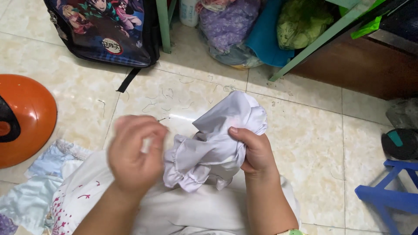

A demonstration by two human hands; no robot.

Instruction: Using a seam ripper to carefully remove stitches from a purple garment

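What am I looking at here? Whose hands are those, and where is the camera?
The camera sits on a person's head and looks down, so these are that person's own two bare hands. The right hand grips a crumpled white cloth with a gathered frilly edge. The left hand is blurred, with its fingers pinched together close to the cloth. Below lies a shiny cream tiled floor with loose bits of thread on it. Around it are a dark backpack with cartoon pictures, a round orange object, a blue plastic stool and pale folded clothes.
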